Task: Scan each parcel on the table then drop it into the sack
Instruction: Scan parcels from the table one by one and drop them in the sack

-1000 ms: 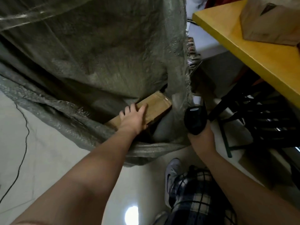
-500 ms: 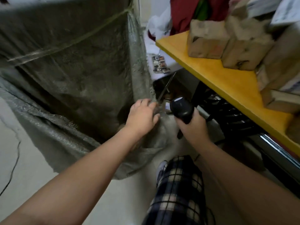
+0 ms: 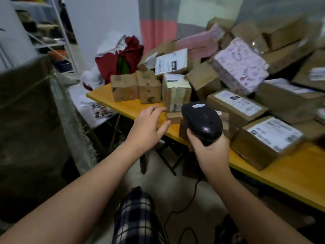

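Note:
Several cardboard parcels are piled on the yellow table (image 3: 288, 178). An upright taped parcel (image 3: 175, 92) stands near the table's front edge, with a small flat parcel (image 3: 174, 117) lying below it. My left hand (image 3: 147, 127) hovers empty with relaxed fingers, just left of those two parcels. My right hand (image 3: 209, 152) grips the handle of a black barcode scanner (image 3: 202, 120), held in front of the pile. The grey woven sack (image 3: 31, 124) hangs at the left, its inside hidden from here.
Labelled boxes (image 3: 267, 134) and a pink patterned parcel (image 3: 241, 66) fill the table's right. A red bag (image 3: 119, 62) sits beyond the table's far end. A white shelf (image 3: 58, 37) stands at the back left. The scanner cable (image 3: 186, 205) trails past my checked trouser leg (image 3: 135, 217).
My left hand let go of a flat parcel inside the sack, drew out empty and rose to the table. My view swung up from the sack to the pile; the scanner came up with it.

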